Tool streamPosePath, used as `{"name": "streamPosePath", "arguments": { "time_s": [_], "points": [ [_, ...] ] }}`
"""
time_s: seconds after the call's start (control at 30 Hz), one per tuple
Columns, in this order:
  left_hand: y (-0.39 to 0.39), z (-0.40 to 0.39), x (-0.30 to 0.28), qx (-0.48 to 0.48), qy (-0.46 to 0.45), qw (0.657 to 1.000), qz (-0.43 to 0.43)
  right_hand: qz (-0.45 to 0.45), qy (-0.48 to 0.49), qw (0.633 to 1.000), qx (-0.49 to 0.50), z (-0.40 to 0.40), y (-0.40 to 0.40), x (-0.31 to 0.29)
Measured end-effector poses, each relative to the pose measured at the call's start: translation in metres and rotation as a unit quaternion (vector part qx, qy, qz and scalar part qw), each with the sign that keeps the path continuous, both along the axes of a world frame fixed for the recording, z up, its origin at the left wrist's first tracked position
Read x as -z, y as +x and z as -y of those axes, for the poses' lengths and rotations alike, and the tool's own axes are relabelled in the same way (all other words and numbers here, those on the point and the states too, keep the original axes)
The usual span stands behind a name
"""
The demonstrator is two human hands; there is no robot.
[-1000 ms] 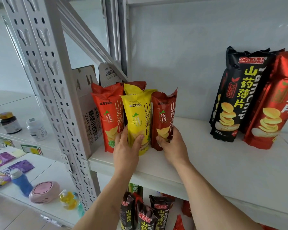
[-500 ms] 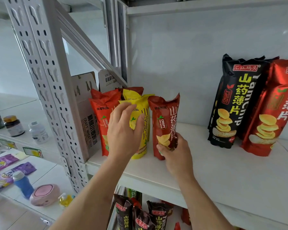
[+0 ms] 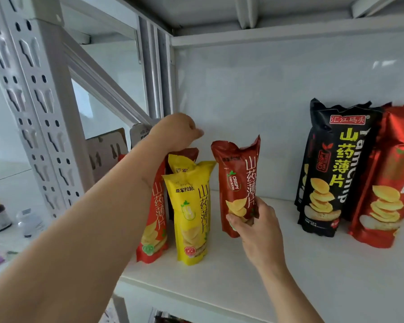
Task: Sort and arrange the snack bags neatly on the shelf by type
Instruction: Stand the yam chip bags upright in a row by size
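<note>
On the white shelf board several small yam-chip bags stand upright. My right hand grips the lower part of a dark red bag, holding it a little apart to the right of the group. To its left stands a yellow bag, with a second yellow bag and another dark red bag behind it. An orange-red bag is partly hidden by my left forearm. My left hand hovers with curled fingers just over the back bags' tops; whether it pinches one is hidden.
A large black chip bag and a large red one lean against the back wall at the right. A perforated steel post and a cardboard box bound the left side. Bottles stand on the neighbouring shelf.
My left hand rose from the yellow bag's front to above the back bags. My right hand shifted the dark red bag slightly right, away from the yellow one. The view moved closer.
</note>
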State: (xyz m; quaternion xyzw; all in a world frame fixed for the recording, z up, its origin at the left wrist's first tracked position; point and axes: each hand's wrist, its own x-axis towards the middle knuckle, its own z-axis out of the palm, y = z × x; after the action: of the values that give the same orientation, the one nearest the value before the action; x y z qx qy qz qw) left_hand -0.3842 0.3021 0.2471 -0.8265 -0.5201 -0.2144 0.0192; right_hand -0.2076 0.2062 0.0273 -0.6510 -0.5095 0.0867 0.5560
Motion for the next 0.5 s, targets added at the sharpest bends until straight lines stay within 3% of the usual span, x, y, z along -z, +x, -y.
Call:
{"name": "streamPosePath", "arguments": {
  "time_s": [0.07,0.13,0.3,0.4,0.5],
  "points": [
    [-0.002,-0.025,-0.002,-0.025,-0.039,0.988,-0.146,-0.004,-0.001,1.0,0.009,-0.006,0.0,0.002],
    [-0.005,-0.049,0.0,-0.044,-0.073,0.974,-0.208,-0.005,-0.005,1.0,0.017,-0.01,0.0,0.003],
    [-0.007,-0.081,0.008,-0.047,-0.155,0.965,-0.209,-0.022,-0.01,1.0,0.011,-0.017,0.002,0.007],
    [-0.005,-0.084,0.011,-0.028,-0.166,0.959,-0.229,-0.027,-0.016,0.999,0.007,-0.02,0.004,0.009],
    [-0.001,-0.081,0.007,-0.012,-0.166,0.968,-0.188,-0.034,-0.025,0.999,0.004,-0.021,0.007,0.011]
  ]
}}
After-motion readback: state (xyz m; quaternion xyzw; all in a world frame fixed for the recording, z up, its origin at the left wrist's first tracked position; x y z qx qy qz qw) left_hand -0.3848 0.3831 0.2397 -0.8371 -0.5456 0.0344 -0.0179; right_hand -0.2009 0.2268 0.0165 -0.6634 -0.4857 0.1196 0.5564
